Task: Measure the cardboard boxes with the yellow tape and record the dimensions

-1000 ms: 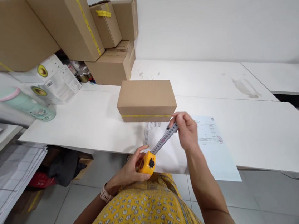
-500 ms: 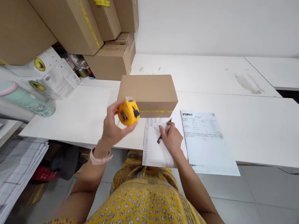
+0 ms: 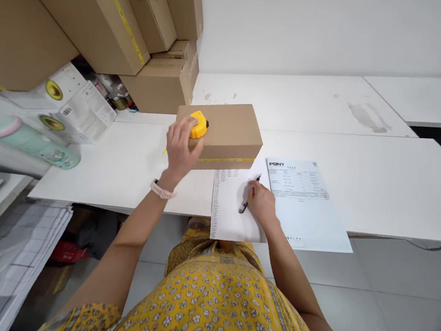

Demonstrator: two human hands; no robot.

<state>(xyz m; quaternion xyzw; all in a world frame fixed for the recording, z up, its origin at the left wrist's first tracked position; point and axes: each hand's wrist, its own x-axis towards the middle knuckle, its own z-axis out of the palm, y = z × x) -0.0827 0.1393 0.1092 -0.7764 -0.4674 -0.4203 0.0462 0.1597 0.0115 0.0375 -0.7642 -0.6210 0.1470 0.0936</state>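
My left hand (image 3: 182,144) is closed around a yellow tape measure (image 3: 198,125), over the left part of a cardboard box (image 3: 225,126) on the white table. Whether the tape measure rests on the box top, I cannot tell. My right hand (image 3: 262,202) pinches a black pen (image 3: 243,206) over a spiral notebook (image 3: 226,214) that has handwriting near its top. A printed sheet (image 3: 310,213) headed PONY lies just right of the notebook, and both papers overhang the table's front edge.
Large cardboard boxes (image 3: 114,15) are stacked at the back left. White boxes with avocado pictures (image 3: 87,110) and a mint-green bottle (image 3: 40,144) lie at the left. The white table (image 3: 393,190) extends right, with a wall behind it.
My left hand has moved forward and a little right with the tape measure, from in front of the box to over its top. My right hand with the pen has shifted slightly right.
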